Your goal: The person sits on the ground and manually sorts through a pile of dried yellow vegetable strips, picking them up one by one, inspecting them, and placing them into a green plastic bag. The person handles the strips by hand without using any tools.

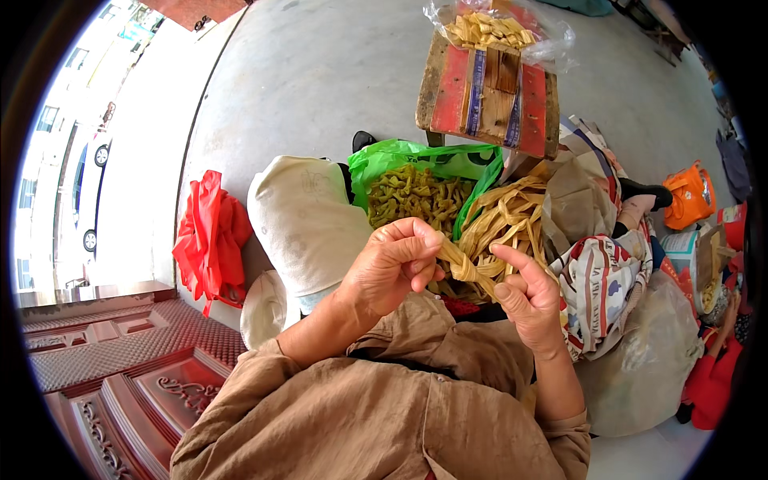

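Note:
My left hand pinches one end of a pale yellow plant strip, which has a loose knot in its middle. The strip's other end runs to the thumb of my right hand, whose index finger is lifted away from it. Just beyond my hands, a green plastic bag stands with its mouth spread, holding many small knotted olive-yellow pieces. Beside it on the right lies a heap of long, flat, yellowish strips, partly hidden by my right hand and the knotted strip.
Ahead stands a worn wooden stool bearing a clear plastic bag of cut yellow pieces. A red bag and a white cloth cover are at left. At right are an orange bag and another person's red-sleeved arm.

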Available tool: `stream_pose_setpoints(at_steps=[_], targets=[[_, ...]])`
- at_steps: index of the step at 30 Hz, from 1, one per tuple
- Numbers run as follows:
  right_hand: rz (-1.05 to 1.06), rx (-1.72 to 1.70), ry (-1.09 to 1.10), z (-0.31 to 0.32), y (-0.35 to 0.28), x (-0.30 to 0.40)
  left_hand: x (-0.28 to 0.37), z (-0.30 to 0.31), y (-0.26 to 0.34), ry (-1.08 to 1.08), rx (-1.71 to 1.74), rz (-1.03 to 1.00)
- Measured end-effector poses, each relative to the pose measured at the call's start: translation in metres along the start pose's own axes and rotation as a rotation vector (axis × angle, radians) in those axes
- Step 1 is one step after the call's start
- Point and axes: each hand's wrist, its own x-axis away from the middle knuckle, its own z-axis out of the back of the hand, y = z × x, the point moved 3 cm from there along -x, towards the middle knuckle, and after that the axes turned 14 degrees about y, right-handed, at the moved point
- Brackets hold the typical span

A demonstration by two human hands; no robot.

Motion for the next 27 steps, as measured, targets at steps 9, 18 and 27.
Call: stream_pose_setpoints(at_steps=[9, 18, 27], targets=[[0.807, 0.842, 0.075, -0.003, 0.007, -0.003, -0.018, 0.012, 0.027, -0.036, -1.005, -0.698], [0.826, 0.874, -0.127, -0.014, -0.009, 0.001, 0.001, -0.011, -0.009, -0.744, -1.685, -1.382], [0.638, 0.743, -0.197, 0.007, -0.008, -0.015, -0.01, -0.011, 0.013, -0.67, -1.675, -1.24]])
